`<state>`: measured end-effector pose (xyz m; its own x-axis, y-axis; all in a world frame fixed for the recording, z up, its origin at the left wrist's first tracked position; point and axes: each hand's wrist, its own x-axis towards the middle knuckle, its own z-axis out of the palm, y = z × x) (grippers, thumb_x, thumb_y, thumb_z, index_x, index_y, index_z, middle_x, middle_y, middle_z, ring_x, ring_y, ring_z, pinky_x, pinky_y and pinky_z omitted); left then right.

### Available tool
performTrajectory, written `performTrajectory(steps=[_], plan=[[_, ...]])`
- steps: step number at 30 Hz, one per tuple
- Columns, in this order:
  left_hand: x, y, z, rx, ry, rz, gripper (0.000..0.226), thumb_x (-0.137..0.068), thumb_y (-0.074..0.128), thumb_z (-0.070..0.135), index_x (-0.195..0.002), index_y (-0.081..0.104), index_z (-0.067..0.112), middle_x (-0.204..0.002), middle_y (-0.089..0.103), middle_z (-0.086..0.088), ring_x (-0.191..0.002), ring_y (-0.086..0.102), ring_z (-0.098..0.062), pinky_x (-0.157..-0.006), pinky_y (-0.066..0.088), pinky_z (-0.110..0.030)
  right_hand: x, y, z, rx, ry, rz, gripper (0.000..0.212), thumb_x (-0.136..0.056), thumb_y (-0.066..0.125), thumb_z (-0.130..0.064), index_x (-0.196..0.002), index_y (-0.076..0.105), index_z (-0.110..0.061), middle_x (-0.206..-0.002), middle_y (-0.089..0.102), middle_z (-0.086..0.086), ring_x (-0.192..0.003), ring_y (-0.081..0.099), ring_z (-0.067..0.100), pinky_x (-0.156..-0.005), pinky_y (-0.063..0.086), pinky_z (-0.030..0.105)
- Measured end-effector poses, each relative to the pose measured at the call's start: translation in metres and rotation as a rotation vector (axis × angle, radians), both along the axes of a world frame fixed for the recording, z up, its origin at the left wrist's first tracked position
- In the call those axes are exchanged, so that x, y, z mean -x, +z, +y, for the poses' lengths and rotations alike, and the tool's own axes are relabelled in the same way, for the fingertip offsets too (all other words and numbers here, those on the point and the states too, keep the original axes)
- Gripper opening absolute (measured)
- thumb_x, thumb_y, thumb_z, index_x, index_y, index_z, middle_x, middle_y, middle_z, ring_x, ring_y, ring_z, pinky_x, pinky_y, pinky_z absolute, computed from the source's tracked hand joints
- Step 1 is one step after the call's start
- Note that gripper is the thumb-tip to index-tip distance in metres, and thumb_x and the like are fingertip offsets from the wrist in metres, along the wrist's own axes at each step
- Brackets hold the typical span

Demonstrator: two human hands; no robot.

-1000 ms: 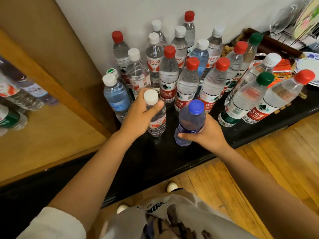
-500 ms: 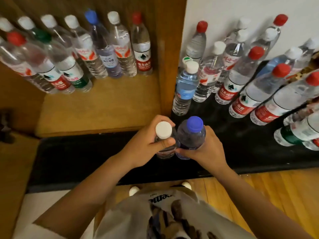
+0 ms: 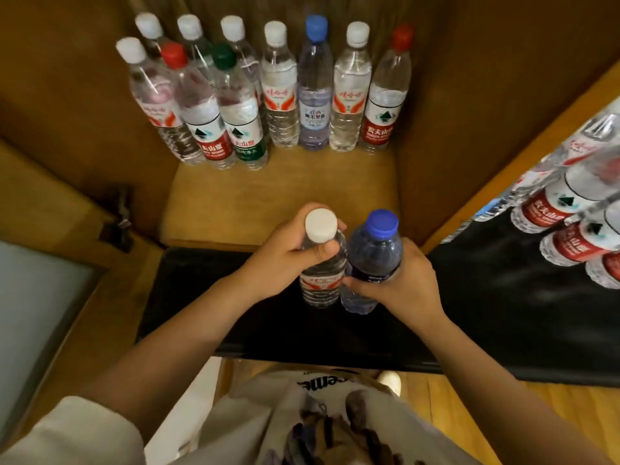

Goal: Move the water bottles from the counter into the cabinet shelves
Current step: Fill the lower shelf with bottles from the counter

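My left hand (image 3: 285, 260) grips a clear white-capped bottle (image 3: 321, 226) near its neck. Beside it, my right hand (image 3: 399, 283) grips a blue-tinted, blue-capped bottle (image 3: 377, 243) around its middle. Both bottles are upright, side by side above the black counter (image 3: 261, 317), just in front of the wooden cabinet shelf (image 3: 268, 203). Several bottles (image 3: 278, 95) stand in rows at the back of that shelf. More bottles (image 3: 570, 209) remain on the counter at the far right, partly cut off.
A wooden cabinet side wall (image 3: 446, 129) separates the shelf from the counter at the right. A hinge (image 3: 119, 216) sits on the left panel, with a pale door panel (image 3: 30, 313) at the far left. Wooden floor (image 3: 446, 414) lies below.
Both hands lifted their bottles off the counter and carried them left, so they now hover in front of the cabinet shelf. The view swung left with them; the counter's bottles slid to the right edge.
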<state>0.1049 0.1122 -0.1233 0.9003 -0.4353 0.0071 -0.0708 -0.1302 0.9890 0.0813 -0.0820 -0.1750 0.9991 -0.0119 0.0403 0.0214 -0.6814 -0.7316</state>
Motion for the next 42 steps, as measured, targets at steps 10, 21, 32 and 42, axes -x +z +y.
performTrajectory(steps=[10, 21, 32, 42], plan=[[-0.077, 0.016, 0.036, -0.009, 0.055, -0.15, 0.026, -0.086, 0.056, 0.011, -0.108, 0.044, 0.008, -0.105, 0.056, 0.002, -0.098, 0.054, 0.0, -0.085, 0.044, -0.011, -0.06, 0.02, 0.052, -0.052, -0.119, -0.113, 0.07, -0.052, 0.078, -0.054, -0.11, 0.056, -0.02, -0.102, 0.054, -0.009, -0.1, 0.051, 0.009, -0.075, 0.043, 0.026], [-0.101, -0.002, 0.041, -0.055, 0.058, -0.057, 0.048, -0.079, 0.066, 0.025, -0.12, 0.043, 0.016, -0.117, 0.056, 0.003, -0.111, 0.052, -0.008, -0.094, 0.043, -0.022, -0.073, 0.003, 0.059, -0.169, -0.148, -0.025, 0.092, -0.047, 0.073, -0.066, -0.123, 0.047, -0.019, -0.119, 0.055, -0.001, -0.114, 0.05, 0.014, -0.09, 0.047, 0.03], [-0.068, -0.09, 0.038, -0.056, 0.465, 0.202, 0.1, -0.044, 0.09, 0.013, -0.127, 0.036, 0.023, -0.129, 0.05, 0.003, -0.117, 0.052, -0.005, -0.1, 0.042, -0.026, -0.061, -0.025, 0.048, -0.216, -0.061, 0.119, 0.074, -0.073, 0.077, -0.019, -0.135, 0.039, -0.015, -0.136, 0.05, -0.001, -0.124, 0.048, 0.016, -0.101, 0.043, 0.033], [-0.075, -0.097, 0.03, -0.073, 0.68, 0.186, 0.066, -0.06, 0.082, 0.002, -0.111, 0.048, 0.029, -0.125, 0.056, -0.004, -0.114, 0.054, -0.019, -0.095, 0.046, -0.035, -0.076, -0.035, 0.055, -0.222, -0.137, 0.081, 0.068, -0.065, 0.082, -0.019, -0.12, 0.042, -0.027, -0.105, 0.051, -0.02, -0.096, 0.051, 0.006, -0.071, 0.037, 0.01]])
